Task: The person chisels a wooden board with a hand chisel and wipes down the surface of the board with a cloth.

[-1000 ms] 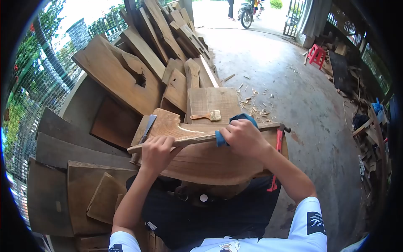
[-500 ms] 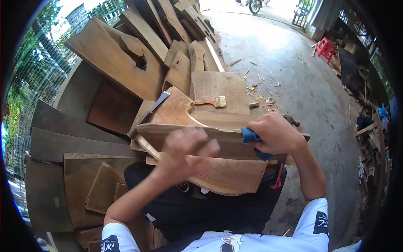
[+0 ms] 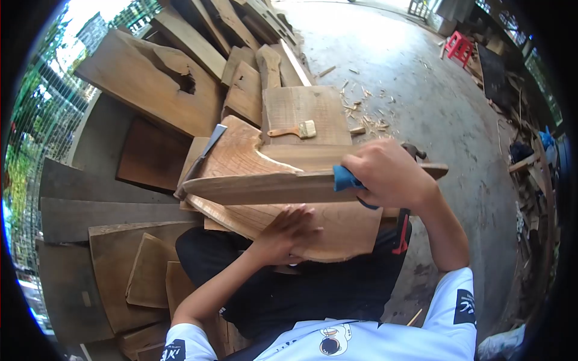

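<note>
My right hand (image 3: 391, 173) is closed around a blue cloth (image 3: 345, 179) near the right end of a long narrow board (image 3: 259, 189), which stands on its edge. Fingers spread, my left hand (image 3: 289, 233) lies on the flat face of a curved board (image 3: 343, 231) across my lap. Behind the narrow board is a grained board (image 3: 235, 150) with a chisel (image 3: 211, 143) on its left side. A brush (image 3: 306, 129) with a wooden handle rests on a square board (image 3: 307, 105). A red-handled hammer (image 3: 401, 233) is partly hidden by my right hand and the boards.
Several wooden slabs (image 3: 144, 84) lean at the back left, and dark boards (image 3: 108, 210) lie at the left. Wood chips (image 3: 367, 117) are scattered on the concrete floor (image 3: 469, 180). A red stool (image 3: 459, 48) and scrap wood (image 3: 536, 210) are on the right.
My left hand has let go of the narrow board and come down onto the curved board. The narrow board has turned to show its broad side. My right hand has shifted right with the cloth.
</note>
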The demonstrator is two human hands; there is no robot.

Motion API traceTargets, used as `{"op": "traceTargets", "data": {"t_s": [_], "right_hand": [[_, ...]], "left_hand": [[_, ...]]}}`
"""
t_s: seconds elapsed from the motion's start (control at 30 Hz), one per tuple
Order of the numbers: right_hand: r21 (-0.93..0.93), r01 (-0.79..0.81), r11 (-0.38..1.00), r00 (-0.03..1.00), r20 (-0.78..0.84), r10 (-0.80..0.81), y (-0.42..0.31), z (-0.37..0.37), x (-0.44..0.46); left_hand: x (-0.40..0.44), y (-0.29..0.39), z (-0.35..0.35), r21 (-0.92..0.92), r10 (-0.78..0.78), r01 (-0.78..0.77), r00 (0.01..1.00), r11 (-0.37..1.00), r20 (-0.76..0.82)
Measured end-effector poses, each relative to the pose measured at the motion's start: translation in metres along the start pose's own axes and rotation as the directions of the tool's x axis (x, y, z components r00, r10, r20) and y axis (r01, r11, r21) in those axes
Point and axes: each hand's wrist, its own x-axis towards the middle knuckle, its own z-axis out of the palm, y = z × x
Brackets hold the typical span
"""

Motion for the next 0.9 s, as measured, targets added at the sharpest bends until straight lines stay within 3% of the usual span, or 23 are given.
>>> {"op": "traceTargets", "data": {"t_s": [0.17,0.33,0.4,0.43,0.5,0.53,0.6,0.67,0.77,0.8,0.87,0.9], "right_hand": [[-0.003,-0.029,1.000,0.997,-0.071,0.029,-0.004,-0.026,0.006],[0.031,-0.053,0.998,0.992,-0.114,0.056,0.001,-0.036,0.018],[0.035,-0.051,0.998,0.992,-0.112,0.055,0.005,-0.035,0.026],[0.082,-0.017,0.997,0.994,-0.103,0.025,0.008,-0.033,0.029],[0.114,0.022,0.993,0.995,-0.101,-0.011,0.016,-0.026,0.036],[0.221,0.067,0.973,0.995,-0.086,-0.049,0.021,-0.021,0.039],[0.379,0.126,0.917,0.992,-0.059,-0.112,0.030,-0.012,0.048],[0.457,0.090,0.885,0.989,0.063,-0.133,0.044,0.003,0.060],[0.564,0.011,0.826,0.975,0.178,-0.135,0.064,0.039,0.077],[0.570,0.022,0.821,0.972,0.179,-0.151,0.074,0.056,0.086],[0.555,0.022,0.831,0.966,0.201,-0.160,0.086,0.072,0.105],[0.558,-0.070,0.827,0.960,0.263,-0.096,0.086,0.070,0.108]], "left_hand": [[0.025,0.010,0.002,0.141,-0.053,0.074,0.988,0.987,-0.146],[0.053,0.011,0.011,0.125,-0.096,0.137,0.953,0.983,-0.286],[0.062,0.011,0.010,0.081,-0.177,0.200,0.957,0.976,-0.231],[0.063,0.011,0.008,0.224,-0.123,0.192,0.950,0.956,-0.288],[0.064,0.012,0.008,0.089,-0.246,0.254,0.964,0.963,-0.099],[0.060,0.010,0.023,0.144,-0.084,0.138,0.942,0.980,-0.326],[0.053,0.007,0.041,0.139,0.161,-0.090,0.715,0.986,-0.680],[0.039,0.021,0.032,0.185,0.214,-0.116,0.674,0.976,-0.707],[0.010,0.043,0.006,0.263,0.184,0.036,0.623,0.964,-0.760],[0.005,0.036,0.010,0.307,0.136,0.153,0.657,0.939,-0.742],[0.005,0.036,-0.026,0.218,-0.094,0.278,0.791,0.935,-0.605],[0.003,0.025,-0.028,0.177,-0.191,0.294,0.876,0.939,-0.444]]}}
